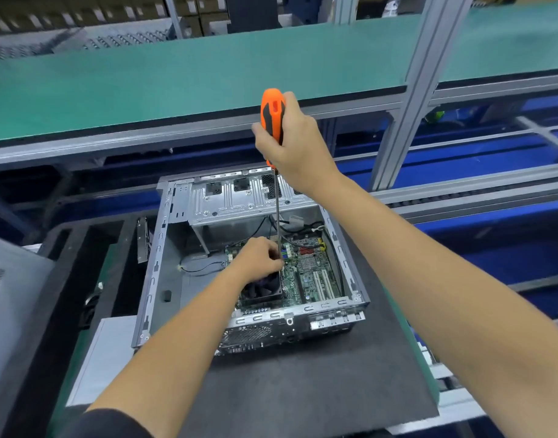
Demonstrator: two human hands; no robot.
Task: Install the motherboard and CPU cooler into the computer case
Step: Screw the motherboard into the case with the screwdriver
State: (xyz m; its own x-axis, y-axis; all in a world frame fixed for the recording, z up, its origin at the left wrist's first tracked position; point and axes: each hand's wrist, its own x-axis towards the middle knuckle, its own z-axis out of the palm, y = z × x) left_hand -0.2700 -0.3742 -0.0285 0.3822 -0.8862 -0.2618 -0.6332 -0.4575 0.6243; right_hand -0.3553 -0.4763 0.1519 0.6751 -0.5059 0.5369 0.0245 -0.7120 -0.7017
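— Where's everything?
— My right hand [298, 143] grips the orange-handled long-shank screwdriver [273, 116]; my left hand [262, 257] pinches its tip over the black CPU cooler fan [262, 290] on the green motherboard [309, 273].
— Risk?
— A slipping tip could gouge the board.

Screwdriver [273, 116], upper centre: handle bright orange w/ black grip inserts; shaft plain silver.
Computer case [154, 273], centre: bare silver-grey metal; rear panel at lower centre black w/ fine mesh-hole pattern.
Motherboard [306, 276], centre-right inside case: dark green, speckled w/ small parts; white slots in parallel strips, blue, red and yellow connector bits at top edge.
CPU cooler [262, 290], centre: black frame, dark fan.
Cables [202, 268] in case: black.
Mat [303, 390] under case, lower centre: dark grey, faint speckle.
Shelf [176, 77], across top: teal-green surface, black edge, silver frame.
Rails [492, 162], right: strong blue.
Sleeve [110, 426], bottom left: black.
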